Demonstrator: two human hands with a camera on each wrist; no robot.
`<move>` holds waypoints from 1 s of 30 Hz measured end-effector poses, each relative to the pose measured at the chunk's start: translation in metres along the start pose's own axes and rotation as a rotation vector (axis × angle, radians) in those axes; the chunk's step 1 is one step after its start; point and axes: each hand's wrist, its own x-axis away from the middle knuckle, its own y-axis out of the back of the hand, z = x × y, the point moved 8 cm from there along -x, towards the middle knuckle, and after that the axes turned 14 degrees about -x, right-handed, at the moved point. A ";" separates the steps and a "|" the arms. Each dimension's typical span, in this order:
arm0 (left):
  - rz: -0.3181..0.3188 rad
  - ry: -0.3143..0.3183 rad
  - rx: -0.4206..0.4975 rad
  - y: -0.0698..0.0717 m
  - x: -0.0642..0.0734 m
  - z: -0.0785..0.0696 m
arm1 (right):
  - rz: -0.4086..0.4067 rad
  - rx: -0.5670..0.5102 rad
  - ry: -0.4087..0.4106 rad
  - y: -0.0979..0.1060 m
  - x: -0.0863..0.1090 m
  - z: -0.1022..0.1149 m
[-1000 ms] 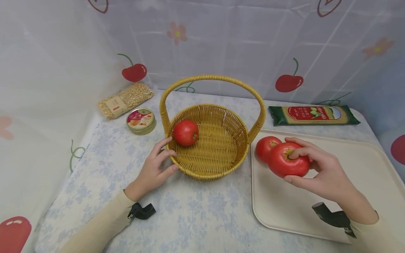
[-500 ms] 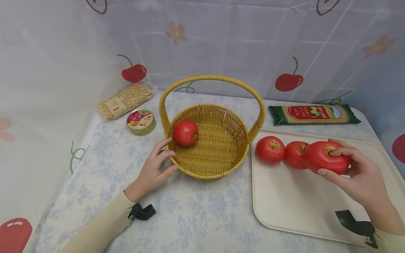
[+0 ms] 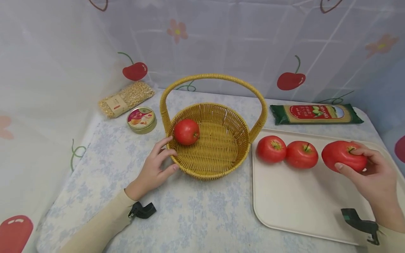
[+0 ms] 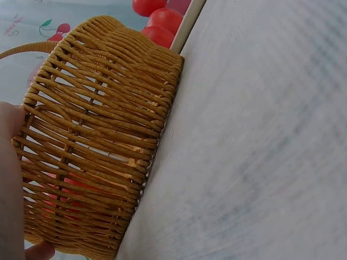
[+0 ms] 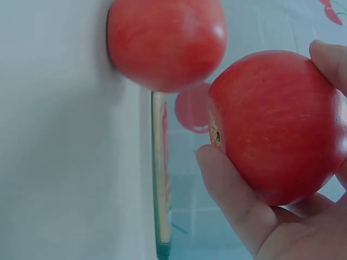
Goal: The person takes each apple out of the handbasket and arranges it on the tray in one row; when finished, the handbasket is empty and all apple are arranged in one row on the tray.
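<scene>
In the head view, the left hand [image 3: 155, 170] holds the near-left rim of a yellow wicker basket [image 3: 207, 174], fingertips over the edge and thumb at its outer side. One red apple [image 3: 186, 132] lies inside the basket, at its left. The right hand [image 3: 374, 172] grips another red apple [image 3: 341, 156] over the tray [image 3: 294, 203]. In the right wrist view, thumb and fingers wrap round this held apple [image 5: 276, 124]. A second tray apple [image 3: 301, 154] and a third [image 3: 271, 149] sit side by side near the tray's back left corner.
A green-ended noodle packet [image 3: 316, 114] lies behind the tray. At the back left are a bag of grains [image 3: 126, 99] and a round tin [image 3: 141, 120]. The basket's tall handle [image 3: 212, 76] arches over its middle. A patterned curtain [image 3: 227, 42] stands behind the table.
The right hand has moved right with its apple, away from the two apples on the tray, which now show fully. The left hand and basket have stayed in place.
</scene>
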 end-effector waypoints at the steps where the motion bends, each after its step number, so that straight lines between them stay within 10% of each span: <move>1: -0.001 -0.002 -0.001 0.000 0.000 0.000 | -0.016 0.005 -0.020 0.002 -0.001 -0.003; 19: -0.010 -0.004 -0.013 0.000 -0.001 -0.001 | 0.073 0.181 -0.145 -0.005 -0.008 -0.051; 30: -0.013 -0.004 -0.015 0.000 -0.001 -0.001 | 0.170 0.184 -0.081 -0.009 -0.010 -0.059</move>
